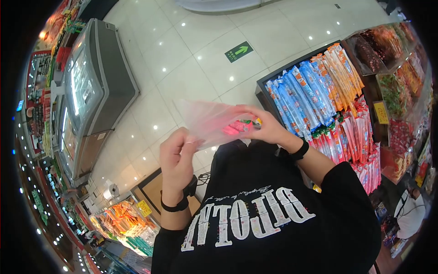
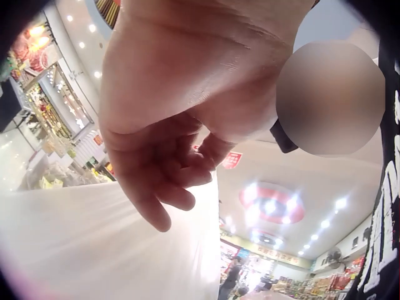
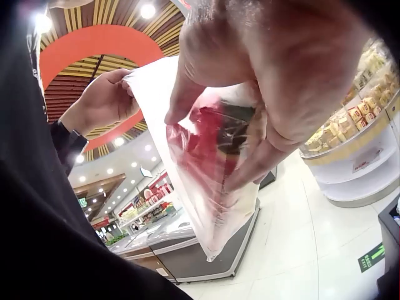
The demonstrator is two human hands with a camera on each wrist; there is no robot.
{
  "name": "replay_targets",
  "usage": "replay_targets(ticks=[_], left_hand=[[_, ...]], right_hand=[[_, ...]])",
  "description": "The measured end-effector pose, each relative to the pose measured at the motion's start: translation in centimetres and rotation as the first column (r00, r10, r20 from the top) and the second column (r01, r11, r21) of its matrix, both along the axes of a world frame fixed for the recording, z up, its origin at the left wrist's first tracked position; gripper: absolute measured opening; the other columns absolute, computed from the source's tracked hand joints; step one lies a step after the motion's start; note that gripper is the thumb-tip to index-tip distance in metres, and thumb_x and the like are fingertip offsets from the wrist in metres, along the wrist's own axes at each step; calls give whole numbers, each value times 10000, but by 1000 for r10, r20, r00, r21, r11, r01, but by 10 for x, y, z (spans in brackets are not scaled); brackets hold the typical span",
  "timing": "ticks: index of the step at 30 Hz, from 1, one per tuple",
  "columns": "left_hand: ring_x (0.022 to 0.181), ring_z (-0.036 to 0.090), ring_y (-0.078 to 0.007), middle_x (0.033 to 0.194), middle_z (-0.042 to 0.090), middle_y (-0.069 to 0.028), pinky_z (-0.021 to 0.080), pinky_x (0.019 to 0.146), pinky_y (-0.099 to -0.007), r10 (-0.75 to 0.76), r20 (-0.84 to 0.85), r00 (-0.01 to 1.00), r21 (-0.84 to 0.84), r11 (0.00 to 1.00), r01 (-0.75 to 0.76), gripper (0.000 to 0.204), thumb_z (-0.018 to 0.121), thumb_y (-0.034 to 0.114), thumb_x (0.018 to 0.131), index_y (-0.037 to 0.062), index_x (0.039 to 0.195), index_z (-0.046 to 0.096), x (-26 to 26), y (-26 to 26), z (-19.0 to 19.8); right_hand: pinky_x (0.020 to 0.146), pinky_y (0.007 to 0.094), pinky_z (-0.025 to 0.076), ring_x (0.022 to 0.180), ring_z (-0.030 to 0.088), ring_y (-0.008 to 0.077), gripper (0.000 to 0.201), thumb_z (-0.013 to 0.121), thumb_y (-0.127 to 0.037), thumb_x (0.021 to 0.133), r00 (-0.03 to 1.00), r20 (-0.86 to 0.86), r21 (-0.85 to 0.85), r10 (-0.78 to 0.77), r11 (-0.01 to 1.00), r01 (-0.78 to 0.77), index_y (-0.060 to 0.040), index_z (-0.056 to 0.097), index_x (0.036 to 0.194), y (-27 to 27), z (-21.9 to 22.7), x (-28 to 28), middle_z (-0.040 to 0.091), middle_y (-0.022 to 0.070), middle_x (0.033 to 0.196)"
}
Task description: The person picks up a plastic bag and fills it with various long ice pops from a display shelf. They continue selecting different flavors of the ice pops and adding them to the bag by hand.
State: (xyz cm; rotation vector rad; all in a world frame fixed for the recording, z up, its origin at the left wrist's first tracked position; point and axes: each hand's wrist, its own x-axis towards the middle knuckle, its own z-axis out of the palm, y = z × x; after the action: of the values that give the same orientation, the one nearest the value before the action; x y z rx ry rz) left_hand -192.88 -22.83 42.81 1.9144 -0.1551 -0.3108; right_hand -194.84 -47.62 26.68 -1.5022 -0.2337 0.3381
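A thin clear plastic bag [image 1: 205,119] is stretched between the two hands in front of the black shirt. My left hand [image 1: 176,154] pinches one edge of it between thumb and curled fingers. In the left wrist view, the bag [image 2: 119,237] spreads out pale below that hand. At the other end my right hand [image 1: 269,128] grips the bag, its fingers and thumb around the part with pink-red wrapped pieces [image 1: 238,127] inside. The right wrist view shows the red contents [image 3: 200,140] through the plastic, with a dark green patch beside them.
To the right stands a bin of long blue, orange and pink packets [image 1: 299,98], with bagged goods [image 1: 394,93] beyond. A chest freezer [image 1: 98,86] is at the left. Lower left, a lit display [image 1: 123,221] holds orange packets. Tiled floor [image 1: 182,68] stretches ahead.
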Motion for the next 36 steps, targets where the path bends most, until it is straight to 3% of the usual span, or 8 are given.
replay_targets(ticks=[1, 7, 20, 24, 27, 29, 32, 36], left_hand=[[690, 502, -119, 730, 549, -53, 404, 656, -253, -54, 43, 998, 24, 998, 53, 149, 556, 41, 940, -33, 812, 558, 1, -2, 1], [701, 478, -143, 731, 502, -53, 410, 671, -270, -147, 155, 977, -89, 983, 162, 143, 584, 29, 920, -15, 807, 508, -6, 8, 7], [969, 627, -169, 1100, 640, -119, 492, 883, -296, -155, 247, 956, -460, 850, 257, 138, 575, 39, 942, -40, 1039, 635, -53, 165, 15], [989, 623, -170, 1155, 642, -137, 496, 902, -312, -386, 4, 922, -434, 830, 350, 199, 585, 139, 966, -30, 1053, 644, -60, 274, -46], [1073, 607, -189, 1201, 633, -122, 479, 971, -367, -442, -190, 877, -389, 854, 346, 368, 650, 323, 948, -8, 1107, 630, -71, 286, -70], [1124, 600, -228, 1179, 643, -101, 456, 1018, -417, -319, -91, 943, -588, 781, 208, 516, 681, 483, 910, 25, 1141, 629, -86, 251, -83], [1265, 524, -239, 1324, 577, -54, 390, 1101, -467, -368, 53, 928, -901, 383, 203, 735, 748, 599, 803, 101, 1310, 558, -68, 243, -130], [1332, 472, -295, 1464, 475, -72, 356, 1127, -518, -285, -28, 958, -998, 53, -14, 873, 663, 692, 806, 148, 1451, 435, -73, 216, -83]], right_hand=[[1057, 362, 424, 1237, 544, 226, 566, 818, -118, 777, 996, -36, 9, -77, 997, 77, -9, 588, 1283, 2, 4, -4, 567, 118, 1336], [950, 303, 496, 1084, 606, 151, 493, 765, -12, 809, 944, -237, 198, -228, 940, 276, 7, 588, 1268, 31, 25, -31, 623, 71, 1207], [946, 389, 543, 1101, 645, 232, 396, 626, 105, 846, 884, -375, 548, -280, 702, 455, -11, 556, 1219, 180, 53, -77, 633, 113, 1198], [972, 402, 533, 1150, 629, 259, 481, 609, 85, 846, 889, -344, 638, -301, 620, 457, -7, 513, 1309, 203, 83, -91, 620, 130, 1252], [999, 413, 520, 1197, 606, 266, 536, 630, 30, 854, 902, -300, 665, -311, 610, 431, 4, 471, 1365, 213, 105, -102, 594, 140, 1305], [1029, 415, 494, 1211, 590, 260, 559, 631, -7, 848, 906, -304, 679, -296, 599, 424, 4, 448, 1377, 227, 122, -113, 582, 132, 1316], [997, 431, 520, 1184, 605, 264, 540, 633, -39, 866, 912, -324, 715, -252, 566, 410, -7, 446, 1371, 253, 135, -124, 584, 136, 1302], [918, 421, 579, 1176, 626, 275, 532, 612, -12, 913, 906, -403, 693, -129, 603, 394, -53, 427, 1410, 262, 109, -154, 576, 140, 1324]])
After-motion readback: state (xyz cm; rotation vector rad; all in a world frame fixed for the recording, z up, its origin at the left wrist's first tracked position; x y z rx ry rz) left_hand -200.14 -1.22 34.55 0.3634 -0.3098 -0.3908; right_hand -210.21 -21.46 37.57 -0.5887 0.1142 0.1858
